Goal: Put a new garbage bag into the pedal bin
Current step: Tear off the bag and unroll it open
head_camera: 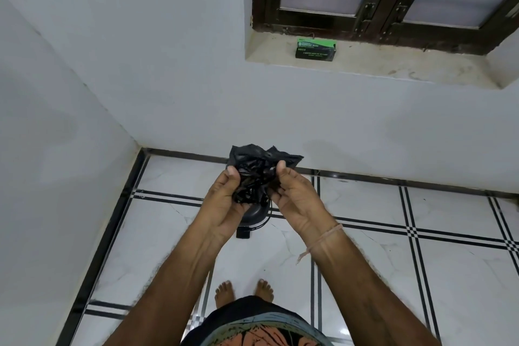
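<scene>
Garbage bag (257, 174): black glossy plastic, crumpled into a creased wad, not yet spread. Centre of frame, held in the air above the floor. Its upper edge runs left to right, one loose corner pointing right; the bunched rest hangs downward.

Left hand (224, 201): thumb and fingers pinching the wad's left side.

Right hand (297, 195): thumb and fingers pinching its right side; a thread band (323, 241) on the wrist.

Pedal bin (254, 215): black, on the floor just below the hands, mostly hidden by them.

Box of bags (316, 48): green and black, on the window sill (393, 64), upper right.

Floor (421, 275): white tiles, black lines.
</scene>
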A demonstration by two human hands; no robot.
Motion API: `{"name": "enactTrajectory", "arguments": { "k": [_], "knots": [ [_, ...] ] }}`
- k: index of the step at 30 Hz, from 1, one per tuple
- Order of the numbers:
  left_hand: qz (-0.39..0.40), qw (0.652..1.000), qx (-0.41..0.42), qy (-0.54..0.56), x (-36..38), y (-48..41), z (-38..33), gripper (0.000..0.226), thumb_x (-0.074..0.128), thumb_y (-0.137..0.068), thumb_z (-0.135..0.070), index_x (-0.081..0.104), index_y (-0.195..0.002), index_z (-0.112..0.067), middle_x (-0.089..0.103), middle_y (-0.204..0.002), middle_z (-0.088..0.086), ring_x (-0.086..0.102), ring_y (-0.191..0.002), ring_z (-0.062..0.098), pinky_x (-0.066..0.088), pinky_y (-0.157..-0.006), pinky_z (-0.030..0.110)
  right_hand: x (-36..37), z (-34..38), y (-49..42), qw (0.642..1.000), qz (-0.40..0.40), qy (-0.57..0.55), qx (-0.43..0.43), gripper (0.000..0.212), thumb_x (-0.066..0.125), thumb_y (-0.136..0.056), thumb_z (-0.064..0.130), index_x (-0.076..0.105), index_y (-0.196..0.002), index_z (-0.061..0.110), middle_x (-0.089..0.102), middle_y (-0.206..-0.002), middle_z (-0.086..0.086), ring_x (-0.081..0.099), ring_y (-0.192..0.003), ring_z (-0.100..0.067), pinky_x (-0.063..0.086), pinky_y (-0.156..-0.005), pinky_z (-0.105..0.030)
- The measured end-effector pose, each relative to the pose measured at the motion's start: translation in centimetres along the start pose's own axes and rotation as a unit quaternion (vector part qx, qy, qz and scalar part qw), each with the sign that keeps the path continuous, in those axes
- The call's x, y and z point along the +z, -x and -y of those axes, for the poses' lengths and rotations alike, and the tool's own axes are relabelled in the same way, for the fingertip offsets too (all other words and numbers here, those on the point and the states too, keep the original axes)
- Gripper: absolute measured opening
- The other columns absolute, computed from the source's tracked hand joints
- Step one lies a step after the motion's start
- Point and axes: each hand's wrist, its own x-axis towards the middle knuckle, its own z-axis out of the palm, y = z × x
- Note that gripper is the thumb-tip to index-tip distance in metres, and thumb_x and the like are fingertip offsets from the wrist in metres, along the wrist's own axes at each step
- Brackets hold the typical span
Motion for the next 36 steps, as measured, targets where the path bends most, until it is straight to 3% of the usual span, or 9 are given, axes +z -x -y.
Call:
{"name": "enactTrajectory", "arguments": {
  "k": [5, 11, 17, 20, 24, 28, 31, 33, 36],
  "knots": [
    [-0.04, 0.996, -0.037, 0.075, -1.1, -0.4, -0.4, 0.051, 0.051, -0.096, -0.045, 0.065, -0.121, -0.003, 0.072, -0.119, 0.017, 0.078, -0.095, 0.024, 0.065, -0.072, 0.036, -0.2, 0.6, -0.3, 0.994, -0.05, -0.076, 0.064, 0.028, 0.055, -0.104, 0.027, 0.066, -0.108, 0.002, 0.078, -0.088, -0.014, 0.076, -0.079, -0.025, 0.065, -0.066, -0.035],
    [-0.126, 0.989, -0.08, 0.015, -3.2, -1.0, -1.5, 0.057, 0.046, -0.102, -0.056, 0.069, -0.113, -0.005, 0.077, -0.108, 0.019, 0.071, -0.098, 0.033, 0.058, -0.078, 0.047, -0.9, 0.5, 0.2, 0.995, -0.066, 0.003, 0.074, 0.029, 0.057, -0.104, 0.031, 0.071, -0.099, 0.006, 0.079, -0.092, -0.015, 0.072, -0.092, -0.032, 0.057, -0.093, -0.055],
    [-0.107, 0.988, -0.105, 0.026, -4.2, -1.3, -2.8, 0.052, 0.049, -0.104, -0.047, 0.078, -0.091, -0.006, 0.08, -0.092, 0.019, 0.075, -0.085, 0.029, 0.055, -0.076, 0.046, -3.1, 0.3, 0.6, 0.955, 0.171, 0.242, -0.016, 0.036, 0.068, -0.094, 0.038, 0.056, -0.123, 0.019, 0.064, -0.114, -0.004, 0.064, -0.105, -0.019, 0.055, -0.094, -0.039],
    [-0.128, 0.984, -0.109, 0.052, -5.9, -2.1, -2.7, 0.043, 0.058, -0.103, -0.042, 0.071, -0.122, -0.007, 0.076, -0.117, 0.02, 0.071, -0.112, 0.034, 0.061, -0.079, 0.049, -3.8, 0.4, 0.5, 0.91, 0.268, 0.315, 0.006, 0.013, 0.063, -0.101, 0.018, 0.063, -0.114, 0.016, 0.062, -0.11, -0.005, 0.06, -0.102, -0.019, 0.052, -0.088, -0.029],
    [-0.058, 0.994, -0.082, 0.04, -6.6, -1.6, -1.9, 0.028, 0.058, -0.102, -0.043, 0.069, -0.085, -0.025, 0.076, -0.117, 0.007, 0.073, -0.109, 0.025, 0.06, -0.093, 0.05, -3.9, 0.6, -0.1, 0.959, 0.183, 0.215, 0.03, 0.013, 0.065, -0.095, 0.018, 0.076, -0.097, 0.013, 0.076, -0.098, -0.005, 0.072, -0.089, -0.016, 0.058, -0.078, -0.025],
    [0.043, 0.992, -0.053, -0.108, -6.8, 0.0, -1.2, 0.058, 0.074, -0.083, -0.059, 0.07, -0.117, -0.012, 0.075, -0.12, 0.008, 0.072, -0.107, 0.022, 0.06, -0.089, 0.037, -4.7, 0.6, -1.5, 0.989, 0.075, 0.124, 0.017, 0.023, 0.061, -0.099, 0.016, 0.077, -0.115, 0.014, 0.078, -0.112, -0.009, 0.074, -0.101, -0.02, 0.062, -0.082, -0.032],
    [0.113, 0.976, -0.053, -0.179, -7.9, 0.4, -0.5, 0.061, 0.097, -0.062, -0.044, 0.074, -0.109, -0.013, 0.073, -0.111, 0.01, 0.071, -0.096, 0.017, 0.06, -0.082, 0.028, -5.2, 1.0, -1.9, 0.992, 0.076, 0.1, -0.005, 0.045, 0.065, -0.092, 0.018, 0.065, -0.137, 0.01, 0.068, -0.136, -0.013, 0.065, -0.123, -0.026, 0.056, -0.103, -0.037],
    [0.087, 0.986, -0.039, -0.139, -8.5, 0.2, 0.0, 0.041, 0.09, -0.072, -0.033, 0.072, -0.103, -0.012, 0.071, -0.107, 0.012, 0.073, -0.086, 0.015, 0.06, -0.074, 0.025, -5.6, 1.0, -2.1, 0.991, 0.083, 0.102, -0.014, 0.052, 0.066, -0.092, 0.015, 0.06, -0.142, 0.009, 0.066, -0.139, -0.014, 0.063, -0.128, -0.028, 0.052, -0.108, -0.039],
    [0.02, 1.0, -0.013, -0.019, -9.2, -0.2, 0.2, 0.04, 0.058, -0.093, -0.022, 0.065, -0.131, -0.011, 0.069, -0.131, 0.011, 0.073, -0.105, 0.016, 0.063, -0.082, 0.028, -6.1, 0.4, -1.9, 0.984, 0.098, 0.149, -0.025, 0.059, 0.068, -0.09, 0.01, 0.054, -0.148, 0.011, 0.066, -0.139, -0.013, 0.062, -0.131, -0.028, 0.048, -0.112, -0.04]
  ]
}}
